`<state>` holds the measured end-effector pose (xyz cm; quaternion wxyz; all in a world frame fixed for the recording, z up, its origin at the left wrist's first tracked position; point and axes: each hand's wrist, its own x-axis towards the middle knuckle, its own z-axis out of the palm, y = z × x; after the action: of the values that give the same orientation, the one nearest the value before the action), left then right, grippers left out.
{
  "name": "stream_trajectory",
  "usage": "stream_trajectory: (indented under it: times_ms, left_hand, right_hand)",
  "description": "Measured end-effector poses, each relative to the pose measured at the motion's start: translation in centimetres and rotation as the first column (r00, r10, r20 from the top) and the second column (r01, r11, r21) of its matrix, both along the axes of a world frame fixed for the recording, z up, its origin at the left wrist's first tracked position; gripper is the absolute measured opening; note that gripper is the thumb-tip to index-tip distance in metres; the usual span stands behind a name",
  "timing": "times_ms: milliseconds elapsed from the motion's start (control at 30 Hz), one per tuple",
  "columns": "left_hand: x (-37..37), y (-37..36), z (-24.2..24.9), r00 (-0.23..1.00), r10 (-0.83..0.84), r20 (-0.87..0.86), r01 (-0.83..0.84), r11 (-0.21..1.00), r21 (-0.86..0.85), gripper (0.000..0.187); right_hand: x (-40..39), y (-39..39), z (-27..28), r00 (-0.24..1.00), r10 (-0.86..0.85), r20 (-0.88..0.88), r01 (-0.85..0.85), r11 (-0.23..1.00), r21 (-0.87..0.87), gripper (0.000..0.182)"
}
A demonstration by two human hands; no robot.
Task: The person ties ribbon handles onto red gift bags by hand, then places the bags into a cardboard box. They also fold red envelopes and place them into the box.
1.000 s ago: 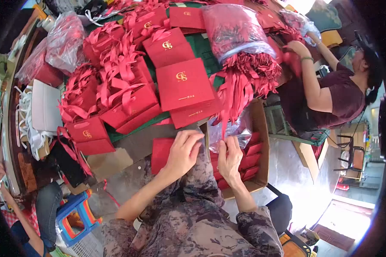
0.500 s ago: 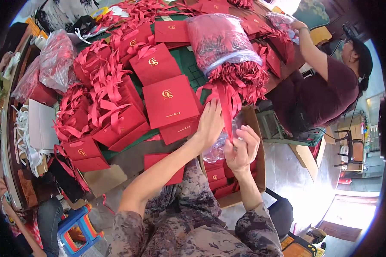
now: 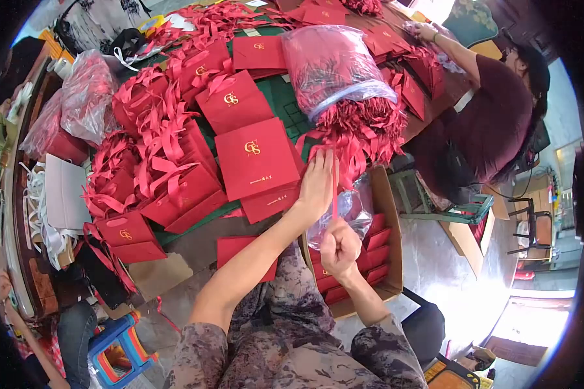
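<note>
My right hand (image 3: 340,247) is closed on the lower end of a red ribbon (image 3: 335,194), which runs taut upward. My left hand (image 3: 318,185) lies beside the ribbon's upper part, fingers together and pointing up, at the edge of the red bag stack (image 3: 256,159) with gold print; whether its fingertips pinch the ribbon is unclear. Just above my hands, a clear plastic-wrapped bundle (image 3: 331,61) spills many red ribbon ends (image 3: 370,126). Below it an open cardboard box (image 3: 394,259) holds red bags and crumpled clear plastic (image 3: 353,217).
Red bags with ribbons (image 3: 182,175) are heaped on the left of the table. A person in a dark top (image 3: 499,123) works at the upper right. A blue plastic stool (image 3: 113,343) stands lower left, and another person's hand (image 3: 3,285) shows at the left edge.
My right hand has moved down and left and closed, drawing the ribbon straight. My left hand has stayed nearly in place. The other person's arm has moved left and up.
</note>
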<state>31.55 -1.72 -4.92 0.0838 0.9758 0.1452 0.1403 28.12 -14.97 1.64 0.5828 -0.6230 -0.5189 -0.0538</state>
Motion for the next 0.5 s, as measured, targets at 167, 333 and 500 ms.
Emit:
stream_trajectory:
  times_ms: [167,333,500]
  left_hand:
    - [-0.1,1.0,-0.5,0.998,0.007,0.056,0.013,0.938,-0.346,0.064]
    - [-2.6,0.4,2.1,0.994,-0.051,0.098,0.052,0.999,-0.008,0.046]
    - [-2.3,-0.3,8.4,0.990,-0.024,-0.138,0.021,1.000,-0.022,0.037]
  right_hand:
    - [1.5,-0.8,-0.5,0.992,0.114,-0.054,-0.120,0.983,-0.136,0.022]
    - [5.6,-0.4,-1.1,0.911,-0.330,-0.248,0.197,0.876,-0.441,0.023]
    - [12.2,3.2,-3.0,0.842,-0.536,0.050,0.524,0.794,-0.309,0.015]
